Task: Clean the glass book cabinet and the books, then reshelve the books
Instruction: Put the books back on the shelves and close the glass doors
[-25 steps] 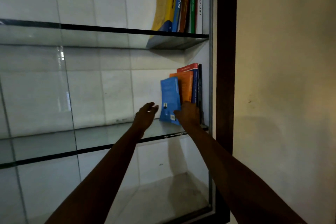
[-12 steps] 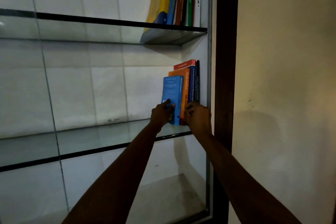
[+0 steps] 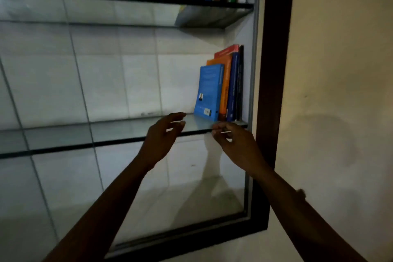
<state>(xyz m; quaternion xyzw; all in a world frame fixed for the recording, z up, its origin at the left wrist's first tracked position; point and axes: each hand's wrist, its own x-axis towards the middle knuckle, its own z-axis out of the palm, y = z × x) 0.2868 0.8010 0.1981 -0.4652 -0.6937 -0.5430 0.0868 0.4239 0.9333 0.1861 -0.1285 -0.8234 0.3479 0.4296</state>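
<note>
Here the fingers (image 3: 178, 115) of the left hand (image 3: 162, 137) spread loosely apart, holding nothing, above the front edge of the middle glass shelf (image 3: 106, 132). The fingers (image 3: 221, 128) of the right hand (image 3: 237, 145) curl loosely at that edge, also empty. At twelve o'clock from them a row of books (image 3: 232, 87) stands upright against the right side of the cabinet (image 3: 274, 70), with the blue book (image 3: 209, 91) outermost at nine o'clock.

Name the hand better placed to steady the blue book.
Left hand: open fingers hover left of the blue book, whose cover faces them; the right hand is lower, at the shelf edge.
</note>
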